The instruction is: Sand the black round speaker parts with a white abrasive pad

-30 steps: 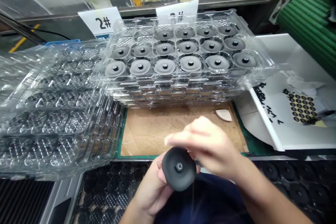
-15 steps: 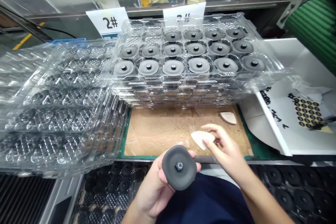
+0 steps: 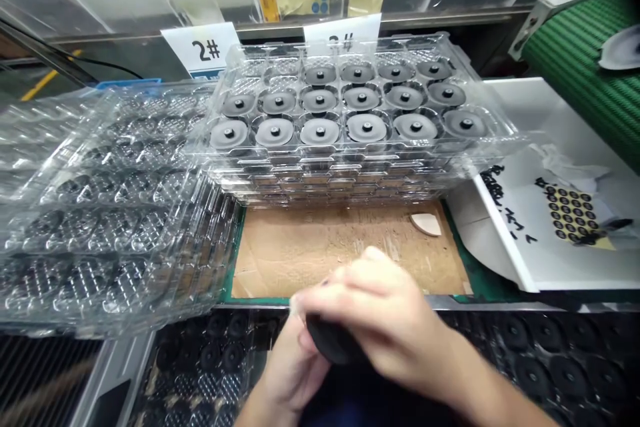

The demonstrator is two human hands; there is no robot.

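Low in front of me, my left hand [image 3: 295, 363] grips a black rounded-square disc [image 3: 333, 341] from below and from the left. Across the top of it reaches my right hand [image 3: 373, 307], fingers bent and smeared by motion. A pale sliver at its fingertips looks like the edge of the cream wedge-shaped pad; the rest is hidden behind the fingers. Most of the disc's face and its hub are covered by the right hand. Behind the hands, a second cream wedge-shaped pad [image 3: 427, 224] lies on the cardboard sheet [image 3: 280, 247].
Stacked clear trays [image 3: 345, 147] with several black discs stand at the back. More clear trays [image 3: 100, 213] rise at left. A white bin [image 3: 515, 247] at right holds a sticker sheet [image 3: 571, 213] and black scraps. A green belt [image 3: 575, 47] carries a pale piece [image 3: 621, 50].
My right hand has moved left with the cream pad, over the disc in my left hand. The disc has tilted, its face now mostly hidden. A pale piece has appeared on the belt.
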